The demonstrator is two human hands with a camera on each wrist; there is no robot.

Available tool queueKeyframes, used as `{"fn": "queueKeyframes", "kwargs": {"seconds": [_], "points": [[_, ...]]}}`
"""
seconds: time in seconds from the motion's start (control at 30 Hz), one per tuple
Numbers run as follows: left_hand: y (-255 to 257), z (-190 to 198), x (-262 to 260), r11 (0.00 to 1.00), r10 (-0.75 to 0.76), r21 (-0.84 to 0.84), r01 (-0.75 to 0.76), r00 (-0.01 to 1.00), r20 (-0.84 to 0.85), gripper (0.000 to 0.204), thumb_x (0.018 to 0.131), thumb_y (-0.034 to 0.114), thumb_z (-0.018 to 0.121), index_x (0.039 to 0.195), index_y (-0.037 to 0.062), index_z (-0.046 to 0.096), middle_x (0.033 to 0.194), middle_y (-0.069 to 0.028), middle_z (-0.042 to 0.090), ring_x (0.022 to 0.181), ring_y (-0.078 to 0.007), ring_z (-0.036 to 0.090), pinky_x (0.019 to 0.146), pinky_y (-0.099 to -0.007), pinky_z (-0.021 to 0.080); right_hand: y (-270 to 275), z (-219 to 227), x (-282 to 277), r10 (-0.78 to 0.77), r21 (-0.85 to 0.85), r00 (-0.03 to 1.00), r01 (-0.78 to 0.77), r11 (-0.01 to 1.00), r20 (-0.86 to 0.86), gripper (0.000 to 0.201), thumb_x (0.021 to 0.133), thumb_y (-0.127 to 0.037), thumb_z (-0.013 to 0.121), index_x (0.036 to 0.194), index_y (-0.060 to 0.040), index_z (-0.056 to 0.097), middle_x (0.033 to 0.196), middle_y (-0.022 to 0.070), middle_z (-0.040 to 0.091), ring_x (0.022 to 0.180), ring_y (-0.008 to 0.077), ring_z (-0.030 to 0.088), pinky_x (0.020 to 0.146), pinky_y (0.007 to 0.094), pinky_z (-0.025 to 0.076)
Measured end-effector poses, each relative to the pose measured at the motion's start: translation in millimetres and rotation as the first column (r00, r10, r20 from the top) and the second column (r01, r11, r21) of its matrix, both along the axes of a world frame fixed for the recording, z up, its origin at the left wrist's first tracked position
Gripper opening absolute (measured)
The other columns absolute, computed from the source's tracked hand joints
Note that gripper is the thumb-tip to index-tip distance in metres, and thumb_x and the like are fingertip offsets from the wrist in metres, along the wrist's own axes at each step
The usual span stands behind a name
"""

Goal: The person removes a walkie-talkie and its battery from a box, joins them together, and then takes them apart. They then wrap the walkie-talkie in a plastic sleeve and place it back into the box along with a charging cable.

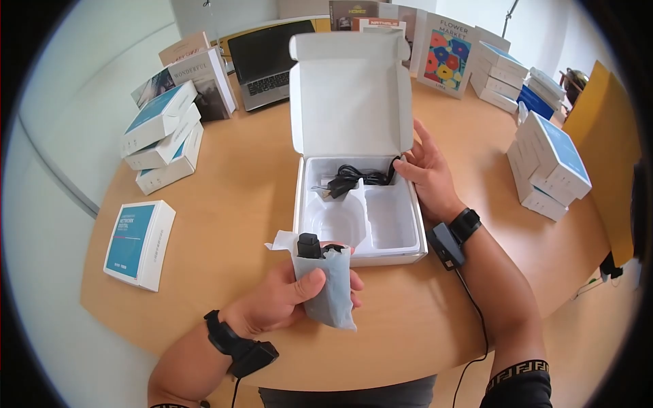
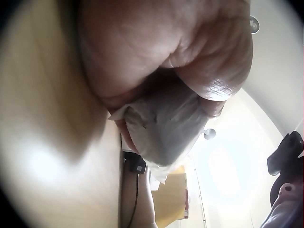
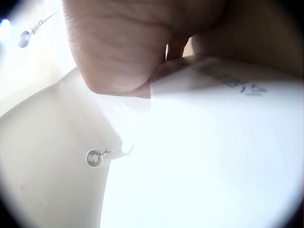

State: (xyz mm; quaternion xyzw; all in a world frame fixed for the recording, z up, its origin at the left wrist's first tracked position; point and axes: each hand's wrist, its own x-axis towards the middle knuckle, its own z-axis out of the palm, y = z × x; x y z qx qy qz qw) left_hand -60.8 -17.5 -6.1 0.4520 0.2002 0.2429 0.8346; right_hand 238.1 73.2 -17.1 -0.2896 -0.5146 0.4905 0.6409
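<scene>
In the head view my left hand [image 1: 282, 296] grips a dark device in a pale translucent sleeve [image 1: 330, 292], its black end poking out of the top. The sleeve [image 2: 164, 128] also shows beneath the palm in the left wrist view. Behind it stands an open white box [image 1: 408, 258], lid upright, with a moulded tray [image 1: 366, 231]. A coiled black cable [image 1: 350, 178] lies in the tray's back compartment; both front compartments are bare. My right hand [image 1: 432, 177] rests at the box's right edge, thumb over the rim by the cable, fingers extended beside the lid.
Stacked white-and-blue boxes stand at left [image 1: 163, 136] and right [image 1: 551, 160]. A single box [image 1: 139, 245] lies at the left front. Behind are a laptop [image 1: 272, 61], upright books [image 1: 445, 54] and more boxes. A cord [image 1: 479, 306] hangs from the right wrist camera.
</scene>
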Motion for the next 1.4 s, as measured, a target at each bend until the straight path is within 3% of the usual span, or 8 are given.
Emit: {"fn": "queueKeyframes", "kwargs": {"seconds": [0.23, 0.4, 0.83, 1.03, 1.23, 1.3, 1.33, 1.4], "points": [[3, -4, -1, 0.998, -0.061, -0.009, 0.062, 0.994, 0.086, 0.068, 0.1, 0.039, 0.059, 0.152, 0.0066, 0.03, 0.13, -0.0166, 0.057, 0.116, -0.0286, 0.062, 0.098, -0.0456, 0.052, 6, -9, 2, -0.075, -0.001, 0.996, 0.075, 0.997, 0.044, 0.065, 0.094, 0.008, 0.054, 0.154, -0.0047, 0.033, 0.15, 0.0151, 0.046, 0.128, 0.0193, 0.053, 0.104, 0.03, 0.044], [0, -2, 2, 1.0, -0.012, -0.015, 0.014, 0.996, 0.088, 0.063, 0.102, 0.034, 0.058, 0.153, 0.0102, 0.03, 0.143, -0.0169, 0.05, 0.117, -0.0311, 0.061, 0.1, -0.0476, 0.052, 5, -12, 1, -0.13, -0.091, 0.951, 0.161, 0.983, 0.279, 0.054, 0.096, 0.0, 0.058, 0.148, -0.0072, 0.047, 0.141, 0.0073, 0.056, 0.11, 0.0122, 0.06, 0.101, 0.0269, 0.046], [-1, -1, 6, 0.999, 0.05, 0.005, -0.051, 0.997, 0.05, 0.066, 0.099, 0.039, 0.06, 0.152, 0.0126, 0.031, 0.153, -0.0165, 0.04, 0.124, -0.0347, 0.056, 0.104, -0.0508, 0.048, 1, -11, -1, -0.001, -0.086, 0.985, 0.016, 0.996, 0.174, 0.043, 0.096, -0.003, 0.06, 0.139, 0.0004, 0.054, 0.132, 0.0091, 0.061, 0.12, 0.0164, 0.057, 0.104, 0.0304, 0.045], [0, -4, 9, 0.997, 0.079, -0.004, -0.079, 0.995, 0.062, 0.065, 0.1, 0.038, 0.058, 0.152, 0.0108, 0.029, 0.152, -0.0143, 0.042, 0.125, -0.0339, 0.056, 0.104, -0.0499, 0.049, -3, -5, 0, 0.038, -0.125, 0.983, -0.015, 0.992, 0.178, 0.034, 0.097, -0.006, 0.062, 0.13, 0.0014, 0.06, 0.124, 0.0085, 0.065, 0.112, 0.0153, 0.061, 0.098, 0.0295, 0.049], [3, -5, 11, 0.995, 0.098, 0.025, -0.099, 0.993, 0.059, 0.061, 0.103, 0.035, 0.055, 0.151, 0.0097, 0.029, 0.148, -0.0098, 0.046, 0.124, -0.0299, 0.057, 0.102, -0.0472, 0.051, -6, -1, -5, -0.048, -0.1, 0.977, 0.07, 0.993, 0.21, 0.03, 0.097, -0.009, 0.063, 0.125, 0.002, 0.064, 0.116, 0.0071, 0.068, 0.106, 0.0143, 0.063, 0.095, 0.0283, 0.05], [4, -7, 10, 0.997, 0.067, 0.026, -0.068, 0.997, 0.05, 0.059, 0.103, 0.033, 0.055, 0.151, 0.0094, 0.03, 0.145, -0.0082, 0.049, 0.122, -0.0282, 0.059, 0.101, -0.0462, 0.052, -1, -4, -3, -0.235, -0.037, 0.927, 0.256, 0.966, 0.292, 0.03, 0.096, -0.01, 0.064, 0.123, 0.0023, 0.065, 0.112, 0.007, 0.07, 0.105, 0.0143, 0.064, 0.094, 0.0288, 0.051], [4, -6, 11, 0.996, 0.077, 0.031, -0.079, 0.995, 0.064, 0.059, 0.103, 0.033, 0.055, 0.151, 0.0094, 0.03, 0.145, -0.0082, 0.049, 0.122, -0.0282, 0.059, 0.101, -0.0462, 0.052, 0, 5, -2, -0.227, -0.028, 0.925, 0.247, 0.969, 0.303, 0.03, 0.096, -0.01, 0.064, 0.123, 0.0023, 0.065, 0.112, 0.007, 0.07, 0.105, 0.0143, 0.064, 0.094, 0.0288, 0.051], [3, -7, 11, 0.994, 0.108, 0.01, -0.109, 0.993, 0.048, 0.056, 0.102, 0.033, 0.058, 0.148, 0.0086, 0.036, 0.14, -0.0079, 0.053, 0.118, -0.0271, 0.061, 0.099, -0.0456, 0.054, 5, 29, -3, -0.262, 0.117, 0.768, 0.239, 0.964, 0.585, 0.028, 0.095, -0.01, 0.065, 0.121, 0.0017, 0.067, 0.109, 0.0081, 0.071, 0.102, 0.0145, 0.065, 0.092, 0.0296, 0.052]]}}
